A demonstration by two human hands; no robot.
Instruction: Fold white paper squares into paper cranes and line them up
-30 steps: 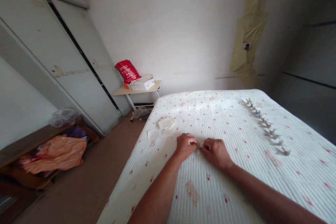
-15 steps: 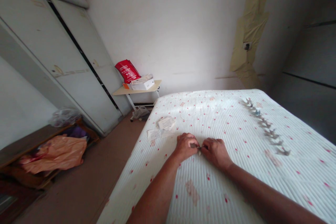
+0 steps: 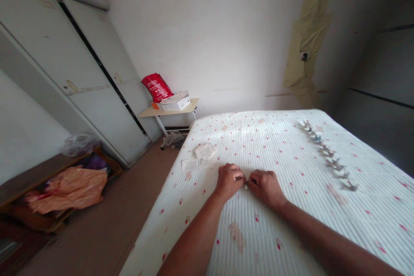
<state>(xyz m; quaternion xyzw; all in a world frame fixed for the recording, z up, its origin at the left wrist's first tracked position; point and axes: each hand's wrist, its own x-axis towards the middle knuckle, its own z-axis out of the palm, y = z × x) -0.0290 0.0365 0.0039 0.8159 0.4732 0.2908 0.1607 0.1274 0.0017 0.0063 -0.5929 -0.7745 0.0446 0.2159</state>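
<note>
Being pinched over a white quilted mattress (image 3: 300,220), a small pale item (image 3: 245,185), too small to identify, is gripped between the closed fingers of the left hand (image 3: 229,181) and the right hand (image 3: 267,189). It could be dropped and lost on the ribbed quilting if the pinch is loosened. A row of small folded pieces (image 3: 326,155) or the paper slips (image 3: 203,155) could be disturbed by a careless arm. A white box (image 3: 174,104) is kept closed on a side table (image 3: 190,104), so its contents cannot be seen. A red packet (image 3: 157,87) is propped behind it.
</note>
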